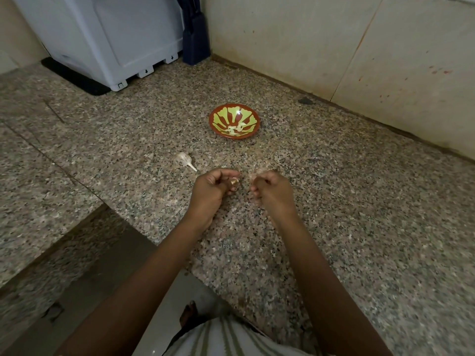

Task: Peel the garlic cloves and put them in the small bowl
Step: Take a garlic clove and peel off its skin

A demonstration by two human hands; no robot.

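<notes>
While peeled cloves (235,128) lie in the small bowl (212,124), the left hand (210,191) pinches a clove (234,182); the right hand (270,191) is curled, its hold unclear; the bulb (184,159) remains.

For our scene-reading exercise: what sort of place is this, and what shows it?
Probably a home kitchen: a speckled stone counter against a tiled wall, a small bowl, and a garlic clove in the left hand.

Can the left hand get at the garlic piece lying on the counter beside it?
Probably yes: the garlic piece lies on bare counter just beyond the left hand, nothing between. But that hand pinches a clove.
</notes>
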